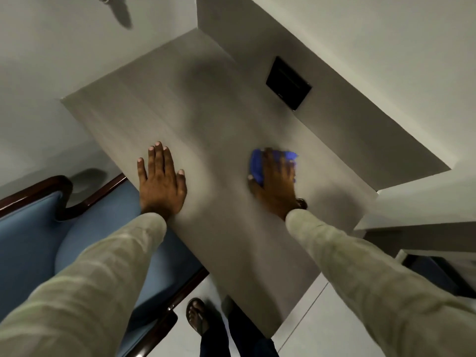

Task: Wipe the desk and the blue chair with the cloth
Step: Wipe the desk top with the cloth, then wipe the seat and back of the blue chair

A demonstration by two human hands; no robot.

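Observation:
A pale grey desk runs from the wall corner toward me. My right hand presses a blue cloth flat on the desk's right side; the hand and cloth are motion-blurred. My left hand lies flat with fingers spread on the desk's left edge, holding nothing. The blue chair, padded with a dark wooden frame, stands at the left, its seat partly under the desk edge and under my left sleeve.
A black square plate is set in the wall panel behind the desk. White walls close in the desk at the back and right. My sandalled foot stands on the pale tiled floor below the desk's near end.

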